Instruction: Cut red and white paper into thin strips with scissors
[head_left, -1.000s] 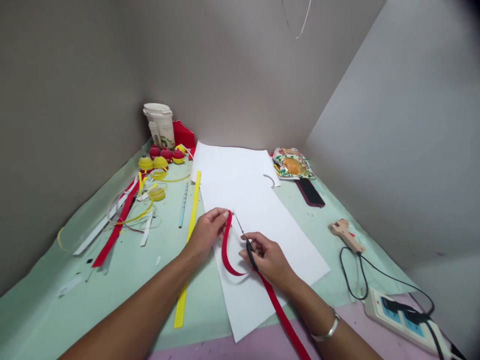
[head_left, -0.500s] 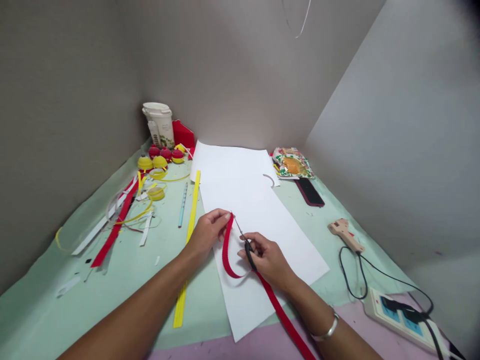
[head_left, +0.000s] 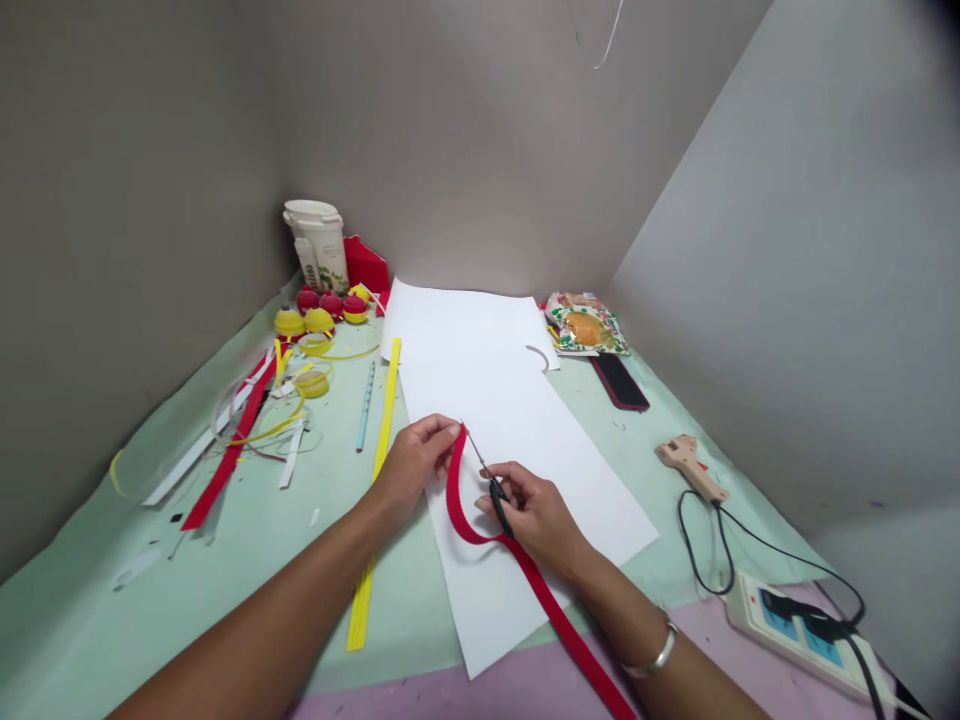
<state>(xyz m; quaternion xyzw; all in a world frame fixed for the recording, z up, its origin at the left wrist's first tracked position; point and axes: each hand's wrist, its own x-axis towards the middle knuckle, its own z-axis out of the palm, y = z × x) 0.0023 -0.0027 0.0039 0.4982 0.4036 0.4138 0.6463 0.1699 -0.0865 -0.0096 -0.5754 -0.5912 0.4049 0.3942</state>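
Over white sheet (head_left: 525, 420): left hand (head_left: 411, 468) pinches red strip (head_left: 452, 490), right hand (head_left: 541, 520) grips scissors (head_left: 489, 477) (yellow strip (head_left: 388, 405) beside).

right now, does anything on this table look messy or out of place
Yes: a loose tangle of cut paper strips, red, yellow and white, lies strewn over the left side of the table, with small scraps nearer its edge. Nothing else stands out: the left hand pinches the red strip and the right hand holds scissors at it.

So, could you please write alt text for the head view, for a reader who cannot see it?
A person's left hand pinches the end of a red strip while the right hand holds scissors at it, over white paper on a green table.
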